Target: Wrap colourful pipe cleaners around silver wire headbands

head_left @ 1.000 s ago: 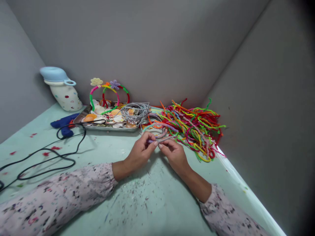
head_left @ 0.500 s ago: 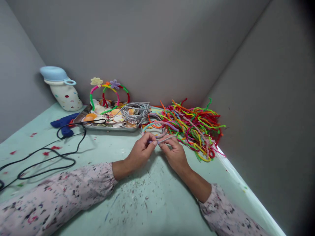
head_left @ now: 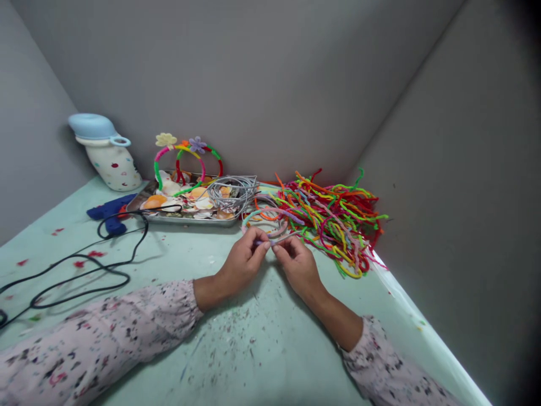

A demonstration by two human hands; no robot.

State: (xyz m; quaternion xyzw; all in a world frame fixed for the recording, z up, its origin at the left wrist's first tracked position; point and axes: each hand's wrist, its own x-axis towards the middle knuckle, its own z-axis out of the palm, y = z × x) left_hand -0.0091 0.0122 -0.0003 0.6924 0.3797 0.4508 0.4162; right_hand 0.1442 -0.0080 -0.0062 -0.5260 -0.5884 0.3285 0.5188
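A thin ring wrapped in pastel pink, aqua and purple fuzzy stem (head_left: 270, 210) rises behind my fingertips, near the middle of the view. My left hand (head_left: 244, 259) pinches a purple part of it between thumb and forefinger. Close beside it, my right hand (head_left: 299, 265) pinches the same piece, with a greyish end sticking out past its fingers to the right. The two thumbs nearly touch. Just what lies between the fingertips is too small to make out.
Behind my left hand stands a metal tray (head_left: 190, 222) with shells, a grey wire coil (head_left: 233, 194) and flower-topped rings (head_left: 180, 148). Right lies a pile of coloured fuzzy stems (head_left: 333, 217). Left are a blue glue gun (head_left: 110, 210), its black cable (head_left: 127, 262) and a bottle (head_left: 110, 160).
The fingers of my right hand have curled in closer around the piece, and the greyish end shows less. The ring has shifted slightly left. My left hand has hardly moved.
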